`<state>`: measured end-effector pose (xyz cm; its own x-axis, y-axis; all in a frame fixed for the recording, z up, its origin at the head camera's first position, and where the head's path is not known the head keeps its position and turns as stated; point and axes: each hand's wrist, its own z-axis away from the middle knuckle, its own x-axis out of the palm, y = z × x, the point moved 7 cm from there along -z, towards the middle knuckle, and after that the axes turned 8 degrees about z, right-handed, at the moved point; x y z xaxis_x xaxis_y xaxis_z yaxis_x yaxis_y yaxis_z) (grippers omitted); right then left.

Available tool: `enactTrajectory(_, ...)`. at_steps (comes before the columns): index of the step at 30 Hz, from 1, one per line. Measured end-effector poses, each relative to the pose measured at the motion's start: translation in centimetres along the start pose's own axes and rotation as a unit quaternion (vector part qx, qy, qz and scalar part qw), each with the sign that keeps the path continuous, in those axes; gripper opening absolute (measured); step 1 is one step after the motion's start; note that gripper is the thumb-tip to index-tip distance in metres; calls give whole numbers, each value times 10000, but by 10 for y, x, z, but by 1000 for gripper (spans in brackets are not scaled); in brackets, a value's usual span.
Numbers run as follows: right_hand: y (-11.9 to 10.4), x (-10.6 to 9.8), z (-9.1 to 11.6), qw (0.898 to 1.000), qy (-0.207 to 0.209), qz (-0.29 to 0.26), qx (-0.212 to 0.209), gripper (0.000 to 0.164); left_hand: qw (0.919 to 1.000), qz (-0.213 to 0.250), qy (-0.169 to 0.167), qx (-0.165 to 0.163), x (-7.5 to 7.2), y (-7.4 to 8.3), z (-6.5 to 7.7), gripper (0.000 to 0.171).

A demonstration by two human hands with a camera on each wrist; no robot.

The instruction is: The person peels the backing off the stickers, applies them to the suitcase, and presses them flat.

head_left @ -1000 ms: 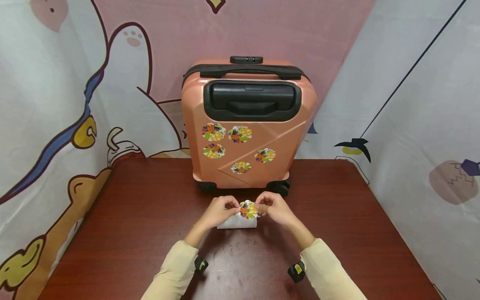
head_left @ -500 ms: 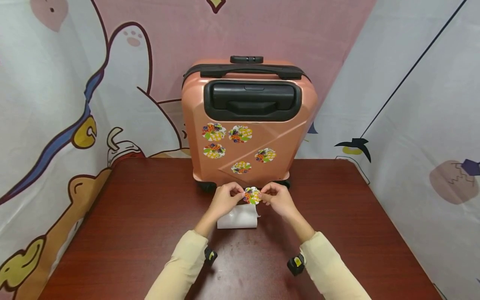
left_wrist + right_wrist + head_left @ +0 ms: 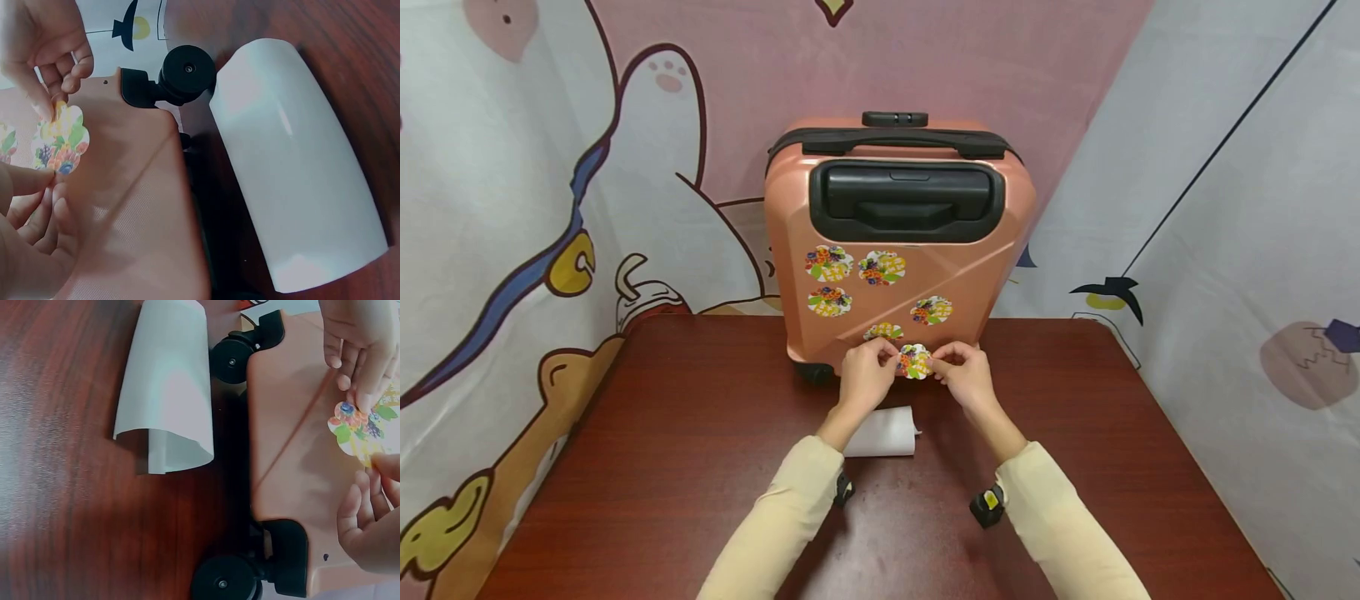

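Between both hands is a scalloped sticker (image 3: 913, 362) printed with colourful flowers and fruit. My left hand (image 3: 868, 375) pinches its left edge, and my right hand (image 3: 967, 377) pinches the right edge. In the wrist views the sticker (image 3: 61, 139) is close over the lower face of an orange-pink suitcase (image 3: 850, 200). Several similar stickers (image 3: 829, 263) are stuck on that face, one of them partly covered by the left hand. A curled white sheet (image 3: 883, 432) lies on the table below the hands; the right wrist view shows its rolled end (image 3: 165, 450).
The suitcase stands upright at the back of the dark red-brown table (image 3: 700, 467), its black wheels (image 3: 232, 359) on the tabletop. Behind it hangs a cartoon-printed cloth (image 3: 1000, 67). Each wrist wears a small black camera (image 3: 987, 507).
Both hands have carried the sticker up and forward, from above the white sheet to the suitcase's lower face. The white sheet stays on the table.
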<state>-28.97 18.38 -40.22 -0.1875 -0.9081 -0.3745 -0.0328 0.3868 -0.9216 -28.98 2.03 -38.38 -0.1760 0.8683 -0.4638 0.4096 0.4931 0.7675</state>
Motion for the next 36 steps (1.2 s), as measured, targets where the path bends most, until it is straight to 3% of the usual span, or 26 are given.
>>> enactTrajectory(14,-3,-12,-11,9982,496,125,311,9,9987,-191,461,93,5,14,-11,5)
enactTrajectory(27,-3,-16,-16,9954,859,369,227,8,9947,-590,820,177,9,14,-13,8)
enactTrajectory(36,-7,-16,-15,9909,1145,688,138,7,9917,-627,1119,128,9,14,-11,7)
